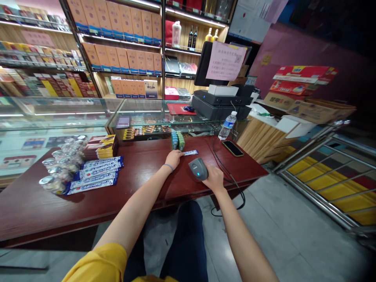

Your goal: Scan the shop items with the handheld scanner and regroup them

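Several lidded jars [55, 184]: clustered at the left of the dark red table [143, 164], contents too blurred to name.
Stacked boxes [101, 147]: brown and yellow, just behind the long packets.
Long packets [95, 174]: blue and white, lying fanned beside the jars.
Left hand [173, 159]: palm down, band around the wrist, fingertips at the near-left end of the slim packet [190, 152]; whether they pinch or only press it, I cannot tell.
Small packs [178, 140]: blue and green, standing just beyond the left hand.
Slim packet: flat on the table, its right end clear of the fingers, in front of the scanner [198, 169].
Scanner: grey, blue light lit, head raised toward the slim packet's side.
Right hand [214, 178]: fingers closed around the scanner's handle.
Bottle [227, 126]: upright, near the table's back edge.
Phone [233, 148]: lying flat, right of the bottle.
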Demonstrator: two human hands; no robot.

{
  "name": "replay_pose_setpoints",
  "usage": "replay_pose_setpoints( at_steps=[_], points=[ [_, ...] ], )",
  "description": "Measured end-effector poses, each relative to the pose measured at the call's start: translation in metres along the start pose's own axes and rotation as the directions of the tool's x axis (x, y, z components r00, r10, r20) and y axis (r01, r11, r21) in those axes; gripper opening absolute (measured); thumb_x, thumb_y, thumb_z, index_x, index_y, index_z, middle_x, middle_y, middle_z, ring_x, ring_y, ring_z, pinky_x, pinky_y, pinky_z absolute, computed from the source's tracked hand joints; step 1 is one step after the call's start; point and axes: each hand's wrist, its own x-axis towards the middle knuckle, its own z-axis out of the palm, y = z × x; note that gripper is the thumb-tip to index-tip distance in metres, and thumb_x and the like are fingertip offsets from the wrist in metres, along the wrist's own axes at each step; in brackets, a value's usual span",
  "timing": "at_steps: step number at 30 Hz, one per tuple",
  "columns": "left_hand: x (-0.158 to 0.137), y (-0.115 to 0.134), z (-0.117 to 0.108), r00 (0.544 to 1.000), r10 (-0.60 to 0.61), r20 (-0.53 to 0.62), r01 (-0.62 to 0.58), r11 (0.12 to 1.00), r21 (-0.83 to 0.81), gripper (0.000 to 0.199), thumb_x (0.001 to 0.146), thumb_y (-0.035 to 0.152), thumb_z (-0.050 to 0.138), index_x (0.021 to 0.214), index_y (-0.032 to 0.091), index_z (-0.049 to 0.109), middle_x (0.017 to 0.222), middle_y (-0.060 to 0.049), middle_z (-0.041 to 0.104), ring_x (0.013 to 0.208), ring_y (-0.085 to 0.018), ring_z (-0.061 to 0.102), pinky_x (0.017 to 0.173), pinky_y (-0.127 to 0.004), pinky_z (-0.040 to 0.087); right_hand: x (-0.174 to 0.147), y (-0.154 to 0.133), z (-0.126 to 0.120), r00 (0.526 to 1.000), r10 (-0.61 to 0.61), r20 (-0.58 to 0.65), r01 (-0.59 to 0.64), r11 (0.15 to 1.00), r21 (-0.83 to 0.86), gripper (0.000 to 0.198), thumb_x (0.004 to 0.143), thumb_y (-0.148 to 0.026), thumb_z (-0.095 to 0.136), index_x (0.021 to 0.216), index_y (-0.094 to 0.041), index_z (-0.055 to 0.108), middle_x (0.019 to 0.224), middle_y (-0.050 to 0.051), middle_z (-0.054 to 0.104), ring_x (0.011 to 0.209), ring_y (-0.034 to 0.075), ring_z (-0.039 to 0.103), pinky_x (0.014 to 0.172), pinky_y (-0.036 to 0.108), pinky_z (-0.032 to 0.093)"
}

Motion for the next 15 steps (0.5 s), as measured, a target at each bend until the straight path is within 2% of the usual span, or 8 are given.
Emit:
replay_pose_setpoints(
  at_steps=[8,12,15],
  points=[
    [0.0,0.003,0.0,0.999,0.032,0.011,-0.031,0.996,-0.086,0.039,0.084,0.009,0.046,0.11,0.022,0.071,0.107,-0.01,0.068,0.1,-0.021,0.061,0.098,-0.038,0.047,-0.001,0.0,0.002,1.0,0.006,0.013,-0.007,1.0,0.003,0.037,0.079,-0.039,0.053,0.104,-0.014,0.062,0.071,0.006,0.066,0.068,0.019,0.061,0.064,0.029,0.039],
    [-0.008,0.009,-0.012,0.997,0.017,-0.071,-0.025,0.993,-0.119,0.034,0.084,0.009,0.047,0.103,0.02,0.072,0.108,-0.01,0.068,0.103,-0.023,0.06,0.099,-0.042,0.046,-0.002,0.0,0.004,1.0,0.016,0.022,-0.016,1.0,0.008,0.038,0.079,-0.039,0.054,0.106,-0.014,0.061,0.075,0.005,0.067,0.069,0.019,0.062,0.065,0.028,0.039],
    [-0.024,0.012,-0.029,0.992,-0.015,-0.123,-0.002,0.99,-0.139,0.029,0.084,0.009,0.049,0.1,0.019,0.071,0.106,-0.009,0.068,0.102,-0.023,0.06,0.098,-0.041,0.046,-0.001,-0.003,0.007,1.0,0.016,0.014,-0.016,1.0,0.007,0.037,0.079,-0.039,0.055,0.105,-0.013,0.06,0.075,0.005,0.068,0.069,0.019,0.062,0.065,0.028,0.039]
  ],
)
